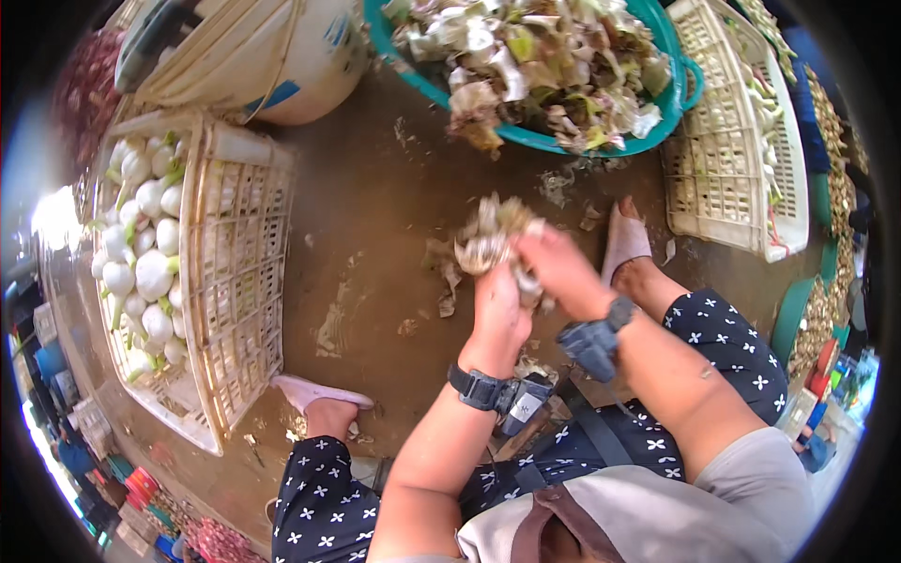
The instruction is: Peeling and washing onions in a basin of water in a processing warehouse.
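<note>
My left hand [498,310] and my right hand [559,264] meet above the wet floor between my feet. Both are closed around a handful of papery garlic skins [486,250], whitish with purple streaks. Motion blurs the skins and my right fingers, so I cannot tell whether a bulb is among them. To my left stands a white plastic crate [236,281] holding many white garlic bulbs [151,274] with short green stems. Ahead, a teal plastic basin [598,144] is heaped with stripped garlic skins [521,63].
Another white crate [711,162] with garlic stands at the right. A large whitish bucket [324,63] is behind the left crate. Loose skin scraps litter the brown wet floor [366,190]. Garlic piles [813,331] lie farther right, and a person [816,447] sits in the distance.
</note>
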`<state>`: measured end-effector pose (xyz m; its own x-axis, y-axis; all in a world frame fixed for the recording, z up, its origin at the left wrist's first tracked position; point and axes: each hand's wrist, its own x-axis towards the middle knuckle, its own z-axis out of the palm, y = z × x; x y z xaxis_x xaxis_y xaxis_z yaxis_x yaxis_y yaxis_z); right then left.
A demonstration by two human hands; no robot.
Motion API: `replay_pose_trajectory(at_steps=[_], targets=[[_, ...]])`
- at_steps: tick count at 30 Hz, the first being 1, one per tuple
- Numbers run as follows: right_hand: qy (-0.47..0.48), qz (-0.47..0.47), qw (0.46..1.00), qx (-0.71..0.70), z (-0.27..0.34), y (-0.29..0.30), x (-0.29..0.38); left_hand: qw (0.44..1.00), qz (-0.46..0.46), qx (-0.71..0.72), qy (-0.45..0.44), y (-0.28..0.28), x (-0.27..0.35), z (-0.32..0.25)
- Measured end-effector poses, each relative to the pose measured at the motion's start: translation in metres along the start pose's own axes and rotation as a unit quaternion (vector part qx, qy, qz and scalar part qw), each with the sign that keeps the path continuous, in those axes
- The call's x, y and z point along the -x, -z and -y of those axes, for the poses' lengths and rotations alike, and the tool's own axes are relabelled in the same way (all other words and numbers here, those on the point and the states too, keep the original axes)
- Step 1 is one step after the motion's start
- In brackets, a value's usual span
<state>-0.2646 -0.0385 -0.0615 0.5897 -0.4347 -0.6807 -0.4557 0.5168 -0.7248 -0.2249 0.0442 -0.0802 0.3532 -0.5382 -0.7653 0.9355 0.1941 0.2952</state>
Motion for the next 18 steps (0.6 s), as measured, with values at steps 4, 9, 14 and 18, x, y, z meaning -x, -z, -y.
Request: replay_pose_trajectory(at_steps=[4, 9, 14, 18], targets=[[0.211, 0.007, 0.977, 0.025, 0.137, 0.030, 0.004, 0.965, 0.232, -0.058, -0.110, -0.116, -0.011, -0.071], [0.463, -0.261, 0.828, 0.180, 0.147, 0.096, -0.023, 0.799, -0.023, -0.447, -0.400, -0.117, -0.042, -0.115], [0.221, -0.120, 0.901, 0.355, -0.060, 0.104, 0.014, 0.522, -0.014, -0.778, -0.350, 0.055, -0.045, -0.057], [0.322, 0.515, 0.511, 0.609, -0.178, 0.130, 0.043, 0.399, 0.122, -0.870, -0.263, 0.110, -0.059, -0.035]])
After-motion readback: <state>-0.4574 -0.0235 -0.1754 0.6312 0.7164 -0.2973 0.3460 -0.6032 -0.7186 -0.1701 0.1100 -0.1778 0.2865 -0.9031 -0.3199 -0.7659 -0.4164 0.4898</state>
